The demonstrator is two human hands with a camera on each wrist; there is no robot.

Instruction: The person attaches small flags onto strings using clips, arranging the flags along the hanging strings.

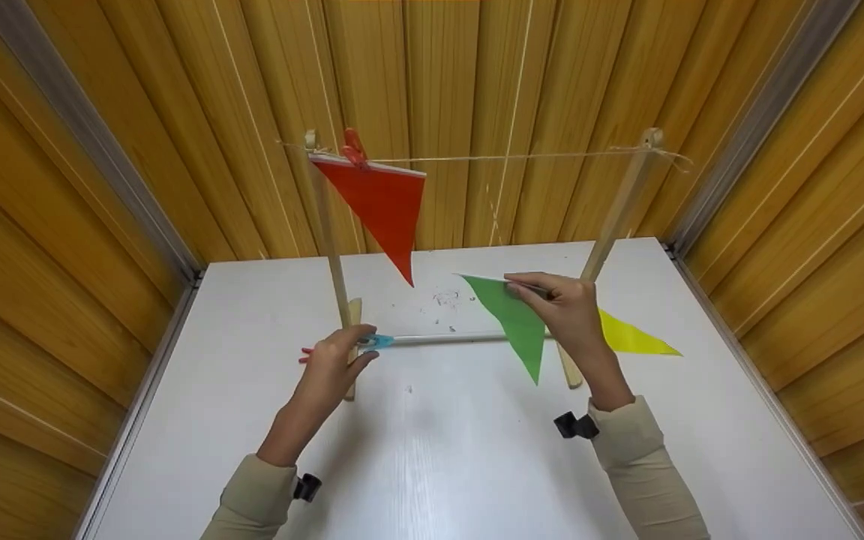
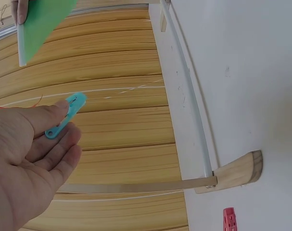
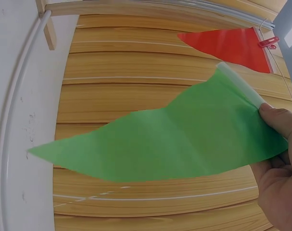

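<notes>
My left hand (image 1: pixel 331 364) pinches a light-blue clothespin (image 2: pixel 67 115) between thumb and fingers, beside the left post of a wooden frame. The right hand (image 1: pixel 571 315) grips the white top edge of a green triangular flag (image 1: pixel 514 311), whose point hangs downward. Above the hands a string (image 1: pixel 469 158) runs between the tops of the two posts. A red triangular flag (image 1: pixel 387 202) hangs near its left end, held by a red clothespin (image 1: pixel 355 150). In the right wrist view the green flag spreads wide, with part of the right hand along its edge.
A yellow triangular flag (image 1: pixel 634 337) lies on the white table (image 1: pixel 417 465) past the right hand. Near the left foot lies a pinkish-red clothespin (image 2: pixel 230 220). A pale rod (image 1: pixel 447 338) joins the frame's feet low down. Wood-patterned walls enclose the table's back and sides.
</notes>
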